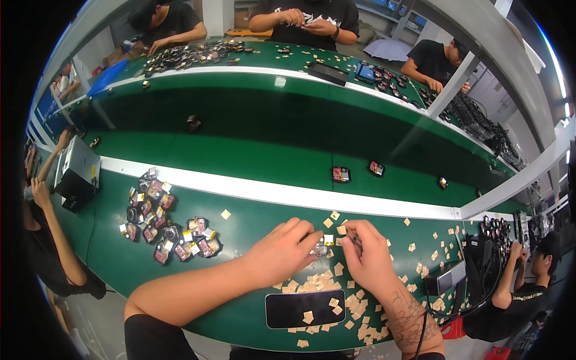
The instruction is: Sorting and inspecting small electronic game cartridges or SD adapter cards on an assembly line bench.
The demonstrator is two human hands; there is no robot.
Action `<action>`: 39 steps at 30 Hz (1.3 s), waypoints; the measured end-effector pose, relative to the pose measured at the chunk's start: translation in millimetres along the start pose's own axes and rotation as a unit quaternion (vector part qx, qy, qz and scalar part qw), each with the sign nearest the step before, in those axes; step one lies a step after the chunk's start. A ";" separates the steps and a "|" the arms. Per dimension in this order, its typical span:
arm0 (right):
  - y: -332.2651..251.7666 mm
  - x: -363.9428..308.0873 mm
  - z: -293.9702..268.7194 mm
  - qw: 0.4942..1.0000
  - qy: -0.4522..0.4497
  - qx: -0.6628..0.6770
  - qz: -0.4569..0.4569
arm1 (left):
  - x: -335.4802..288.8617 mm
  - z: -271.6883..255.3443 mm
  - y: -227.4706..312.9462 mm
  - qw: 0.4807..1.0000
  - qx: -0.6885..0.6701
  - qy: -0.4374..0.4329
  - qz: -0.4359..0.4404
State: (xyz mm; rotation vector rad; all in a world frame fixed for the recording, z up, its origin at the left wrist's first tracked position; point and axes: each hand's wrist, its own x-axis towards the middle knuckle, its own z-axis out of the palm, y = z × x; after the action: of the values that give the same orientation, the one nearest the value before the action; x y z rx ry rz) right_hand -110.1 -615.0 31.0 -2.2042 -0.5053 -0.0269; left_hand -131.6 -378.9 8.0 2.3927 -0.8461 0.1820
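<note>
My left hand (282,253) is closed, its fingertips pinching a small electronic module (322,249) with a white and yellow part on top. Close by on its right, my right hand (367,255) has its fingers curled together around something thin and dark that is mostly hidden. A small tan square piece (341,230) shows at that hand's fingertips; whether it is gripped or lies behind them I cannot tell. Below both hands, many similar tan squares (318,282) are heaped on the green table. A dark-screened phone (294,309) lies there, with a few squares on it.
Several electronic modules (157,219) are piled on the left. A green conveyor belt (252,144) runs behind a white rail (264,191), carrying scattered modules (341,174). A black-and-grey box-shaped device (445,277) with a cable stands at right. Other people work across the belt and on both sides.
</note>
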 end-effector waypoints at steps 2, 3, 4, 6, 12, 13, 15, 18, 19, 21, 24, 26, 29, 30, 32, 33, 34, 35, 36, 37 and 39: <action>-5.1 2.8 -7.5 0.997 -0.063 0.025 0.045 | -0.3 1.8 0.5 1.000 -0.013 0.007 0.009; -1.8 3.6 -4.9 0.997 -0.078 0.025 0.006 | -0.2 2.5 0.7 0.999 -0.025 0.013 0.016; 0.4 3.7 -2.5 0.995 -0.092 0.025 -0.032 | -0.1 2.9 1.0 0.999 -0.026 0.012 0.017; 2.7 4.3 -1.4 0.995 -0.089 0.016 -0.039 | -0.1 3.2 1.9 0.998 -0.065 0.000 0.022; 2.4 2.9 -5.7 0.989 -0.094 0.107 0.031 | -2.7 3.3 1.2 0.998 -0.041 -0.028 0.041; 4.2 2.7 -9.8 0.987 -0.124 0.095 0.023 | -3.6 3.6 0.8 0.998 -0.041 -0.028 0.041; 8.4 4.1 -19.6 0.985 -0.152 0.082 0.016 | -5.7 5.3 0.6 0.997 -0.020 -0.013 0.073; 13.5 8.2 -27.4 0.971 -0.208 0.120 -0.004 | -9.7 6.2 1.1 0.995 0.029 -0.020 0.088; 12.9 8.1 -28.9 0.969 -0.215 0.120 0.001 | -9.7 5.1 1.8 0.995 0.028 -0.020 0.088; 8.7 6.6 -29.3 0.967 -0.223 0.120 0.007 | -9.1 1.4 3.5 0.993 0.058 -0.029 0.102; -4.4 2.6 -22.8 0.982 -0.177 0.056 -0.012 | -7.7 -0.9 4.5 0.990 0.083 -0.032 0.114; -8.8 -1.2 -19.9 0.986 -0.166 -0.011 -0.031 | -7.7 -1.6 4.0 0.990 0.081 -0.031 0.113; -7.0 -5.2 -11.0 0.990 -0.130 -0.011 -0.053 | -7.9 0.1 4.8 0.992 0.072 -0.029 0.098; -6.2 -6.4 -8.3 0.990 -0.131 -0.010 -0.053 | -8.1 0.8 4.9 0.994 0.066 -0.027 0.085; -5.4 -8.9 -6.4 0.990 -0.132 -0.006 -0.041 | -7.4 3.2 3.8 0.995 0.058 -0.022 0.083; -4.8 -9.2 -5.5 0.990 -0.132 -0.007 -0.041 | -7.1 3.9 3.7 0.995 0.050 -0.017 0.080; -3.2 -8.9 -4.1 0.992 -0.121 0.001 -0.043 | -6.5 3.6 4.0 0.995 0.050 -0.017 0.081; -2.2 -8.6 -3.8 0.993 -0.110 0.009 -0.046 | -5.9 2.5 5.1 0.996 0.041 -0.017 0.077; -1.7 -8.5 -4.6 0.993 -0.109 0.008 -0.046 | -5.3 2.0 5.8 0.997 0.032 -0.016 0.072; -1.7 -8.1 -4.7 0.993 -0.113 0.011 -0.042 | -5.7 2.0 6.1 0.997 0.033 -0.016 0.072; -2.6 -6.9 -4.6 0.992 -0.117 0.013 -0.038 | -6.3 2.7 6.3 0.998 0.019 -0.009 0.066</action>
State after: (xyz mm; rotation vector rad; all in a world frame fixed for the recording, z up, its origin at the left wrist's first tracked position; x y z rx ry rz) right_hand -116.7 -619.4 34.5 -2.1728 -0.7153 0.1998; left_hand -140.7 -381.0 6.9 2.3782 -1.0176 0.2307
